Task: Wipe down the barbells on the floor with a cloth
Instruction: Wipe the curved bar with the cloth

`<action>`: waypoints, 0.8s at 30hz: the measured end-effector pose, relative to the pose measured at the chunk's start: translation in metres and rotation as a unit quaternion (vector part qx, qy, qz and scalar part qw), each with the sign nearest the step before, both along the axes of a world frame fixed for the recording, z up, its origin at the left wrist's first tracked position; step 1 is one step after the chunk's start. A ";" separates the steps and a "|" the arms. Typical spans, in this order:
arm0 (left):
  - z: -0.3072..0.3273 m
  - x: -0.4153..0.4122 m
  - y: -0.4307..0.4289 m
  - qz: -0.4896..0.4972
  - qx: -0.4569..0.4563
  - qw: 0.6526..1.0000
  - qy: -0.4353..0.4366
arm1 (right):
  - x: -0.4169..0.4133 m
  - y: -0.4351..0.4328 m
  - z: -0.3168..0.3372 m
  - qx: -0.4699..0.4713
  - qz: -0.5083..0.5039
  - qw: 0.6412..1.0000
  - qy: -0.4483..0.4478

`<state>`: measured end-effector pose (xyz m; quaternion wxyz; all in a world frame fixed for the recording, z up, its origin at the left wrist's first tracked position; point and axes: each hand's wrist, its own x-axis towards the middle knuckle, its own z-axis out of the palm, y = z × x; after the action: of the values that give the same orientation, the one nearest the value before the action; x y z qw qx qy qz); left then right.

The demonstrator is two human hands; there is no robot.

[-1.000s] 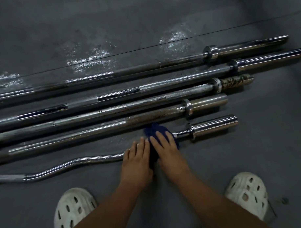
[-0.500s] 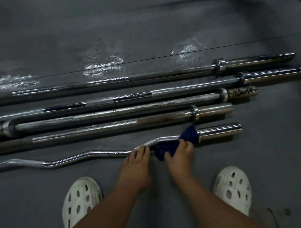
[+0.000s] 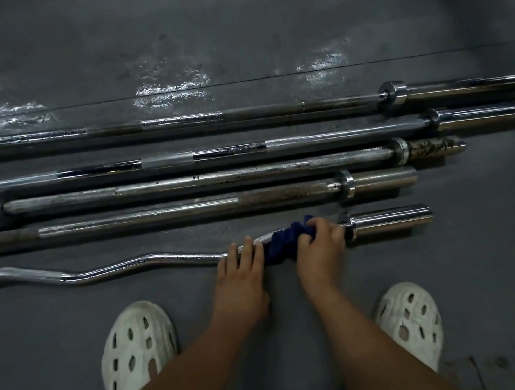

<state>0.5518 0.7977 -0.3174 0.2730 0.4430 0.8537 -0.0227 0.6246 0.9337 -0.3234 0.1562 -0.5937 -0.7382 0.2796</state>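
Low in the frame, the right hand has bunched the blue cloth tighter round the curl bar near its collar, seemingly mid-wipe, while the left hand still presses flat.

Curl bar shaft hidden under cloth; straight barbells cut off at 9 and 3 o'clock edges.

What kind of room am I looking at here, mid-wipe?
Most likely a gym or weight room. Several straight barbells lie side by side on dark rubber-like flooring, and the right hand grips a blue cloth on a curl bar.
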 end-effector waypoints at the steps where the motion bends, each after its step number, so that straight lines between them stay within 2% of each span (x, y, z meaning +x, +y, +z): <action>1: 0.000 0.000 0.001 0.000 0.000 1.000 0.001 | -0.005 -0.011 -0.001 0.011 0.047 0.999 -0.025; 3: -0.001 0.000 0.001 0.003 0.003 1.000 0.002 | -0.008 -0.028 -0.004 0.018 0.222 0.973 -0.058; 4: 0.000 -0.002 0.001 0.004 0.011 1.000 0.004 | -0.008 -0.022 -0.005 0.021 0.277 0.958 -0.070; 5: 0.000 -0.004 0.001 0.005 0.023 1.000 0.007 | -0.005 -0.011 -0.008 0.022 0.283 0.956 -0.077; 7: 0.000 -0.013 0.003 0.011 0.054 0.998 0.010 | 0.000 0.006 -0.006 0.015 0.148 0.986 -0.081; 8: -0.001 -0.016 0.003 0.013 0.067 0.998 0.012 | 0.001 0.007 -0.005 0.004 0.064 0.994 -0.089; 9: -0.002 -0.019 0.003 0.015 0.077 0.997 0.014 | -0.003 0.001 -0.005 0.004 0.024 0.995 -0.094; 10: -0.003 -0.019 0.003 0.017 0.082 0.996 0.017 | -0.008 -0.007 -0.004 0.019 0.046 0.994 -0.097; 11: -0.003 -0.019 0.003 0.018 0.086 0.996 0.018 | -0.011 -0.015 -0.005 0.034 0.124 0.987 -0.094; 13: -0.003 -0.016 0.000 0.019 0.095 0.995 0.020 | -0.008 -0.010 -0.011 0.060 0.291 0.951 -0.082; 14: -0.003 -0.015 -0.002 0.016 0.098 0.995 0.020 | -0.006 0.002 -0.013 0.054 0.292 0.951 -0.084; 16: -0.003 -0.013 -0.004 0.006 0.093 0.995 0.021 | -0.001 0.016 -0.014 0.039 0.110 0.987 -0.107; 17: -0.004 -0.013 -0.006 0.003 0.088 0.996 0.022 | -0.005 0.012 -0.011 0.036 0.037 0.992 -0.114; 18: -0.005 -0.013 -0.007 -0.001 0.084 0.996 0.022 | -0.011 0.001 -0.008 0.054 0.051 0.991 -0.114; 19: -0.005 -0.012 -0.007 -0.006 0.080 0.997 0.020 | -0.016 -0.012 -0.006 0.071 0.152 0.980 -0.106; 20: -0.005 -0.012 -0.008 -0.010 0.078 0.997 0.017 | -0.015 -0.022 -0.011 0.113 0.262 0.954 -0.092; 21: -0.005 -0.012 -0.008 -0.013 0.077 0.997 0.015 | -0.011 -0.018 -0.015 0.145 0.327 0.930 -0.085; 22: -0.004 -0.013 -0.009 -0.015 0.078 0.997 0.015 | -0.008 -0.007 -0.015 0.129 0.324 0.933 -0.090; 24: -0.003 -0.015 -0.009 -0.017 0.077 0.997 0.014 | -0.002 0.013 -0.013 0.063 0.127 0.983 -0.115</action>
<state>0.5370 0.7886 -0.3205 0.2258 0.4764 0.8491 0.0324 0.6231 0.9462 -0.3368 0.0710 -0.5121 -0.8368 0.1802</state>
